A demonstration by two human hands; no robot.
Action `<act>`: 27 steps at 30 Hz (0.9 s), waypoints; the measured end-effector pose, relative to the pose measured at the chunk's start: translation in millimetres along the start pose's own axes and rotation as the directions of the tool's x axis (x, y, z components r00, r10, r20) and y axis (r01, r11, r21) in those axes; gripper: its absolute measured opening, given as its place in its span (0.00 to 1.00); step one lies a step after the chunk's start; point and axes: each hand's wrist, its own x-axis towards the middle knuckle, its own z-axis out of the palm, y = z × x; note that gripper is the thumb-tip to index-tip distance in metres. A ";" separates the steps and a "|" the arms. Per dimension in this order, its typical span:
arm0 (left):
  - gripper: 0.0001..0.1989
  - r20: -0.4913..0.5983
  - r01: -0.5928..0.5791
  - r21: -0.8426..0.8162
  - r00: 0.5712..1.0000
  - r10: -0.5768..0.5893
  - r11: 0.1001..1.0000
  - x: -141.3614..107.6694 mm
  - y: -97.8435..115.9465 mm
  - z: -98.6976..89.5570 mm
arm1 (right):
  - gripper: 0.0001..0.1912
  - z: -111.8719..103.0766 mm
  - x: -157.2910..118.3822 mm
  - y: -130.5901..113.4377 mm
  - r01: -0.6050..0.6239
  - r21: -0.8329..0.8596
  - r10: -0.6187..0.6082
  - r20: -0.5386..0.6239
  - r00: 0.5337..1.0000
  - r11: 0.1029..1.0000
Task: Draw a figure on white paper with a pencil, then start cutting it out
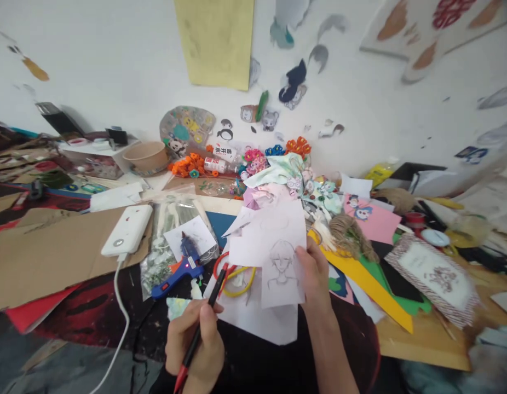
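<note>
My left hand (pixel 196 342) is closed round a black and red pen (pixel 200 328), which slants up and to the right. My right hand (pixel 315 268) pinches the right edge of a white paper (pixel 280 282) with a pencil drawing of a short-haired figure. This irregularly cut paper is held up over the table. Just behind the pen's upper end are red and yellow loops (pixel 250 282) that look like scissor handles, partly hidden by the paper. Another white sheet (pixel 270 325) lies beneath them. Left of the pen, a blue glue gun (pixel 182 272) rests with its nozzle on a small white paper (pixel 204 238).
A white power strip (pixel 128 230) with a cable lies on cardboard (pixel 60 251) at left. Craft flowers (pixel 188 165), a brown bowl (pixel 145 157) and bottles line the wall. At right are twine (pixel 352 235), a yellow strip (pixel 372 290) and a patterned pouch (pixel 436 279).
</note>
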 end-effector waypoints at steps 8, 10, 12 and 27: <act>0.06 0.001 -0.065 -0.102 0.998 0.066 0.993 27.0 5.0 -9.7 | 0.15 37.7 43.5 -35.7 0.164 0.021 -0.165 0.123 0.979 0.986; 0.05 -0.024 -0.096 -0.158 0.995 0.093 0.983 34.6 5.0 -9.3 | 0.14 49.1 54.7 -46.6 0.206 0.021 -0.207 0.145 0.968 0.978; 0.04 -0.096 -0.135 -0.188 0.988 0.118 0.973 40.9 5.1 -7.4 | 0.14 58.6 64.7 -57.4 0.254 0.022 -0.254 0.150 0.955 0.967; 0.04 -0.027 -0.163 -0.197 0.987 0.161 0.967 44.1 1.0 1.3 | 0.18 23.2 67.0 -23.1 0.217 -0.144 -0.219 0.007 0.976 0.965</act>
